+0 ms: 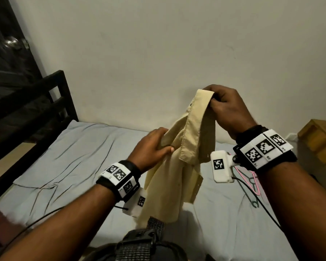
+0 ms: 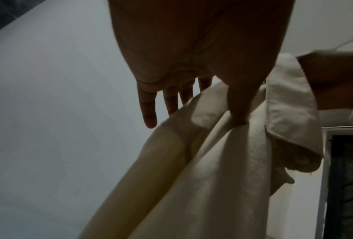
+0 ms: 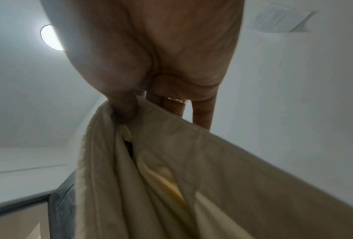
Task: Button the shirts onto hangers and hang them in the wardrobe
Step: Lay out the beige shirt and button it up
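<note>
A bed covered in a creased pale blue-grey sheet (image 1: 68,157) filled the lower room, against a plain off-white wall (image 1: 158,44). Above it hung a pale yellow cotton button-up shirt (image 1: 179,166), held up in the air by both hands. The right hand (image 1: 227,108) pinched the top of the collar, the higher grip. The left hand (image 1: 151,147) pinched a fold of fabric lower down. Thin pink and green wire hangers (image 1: 251,187) lay on the sheet, right of the shirt.

Head cam looks down, wrist cams look up, close, all share shirt (image 1: 179,166)
</note>
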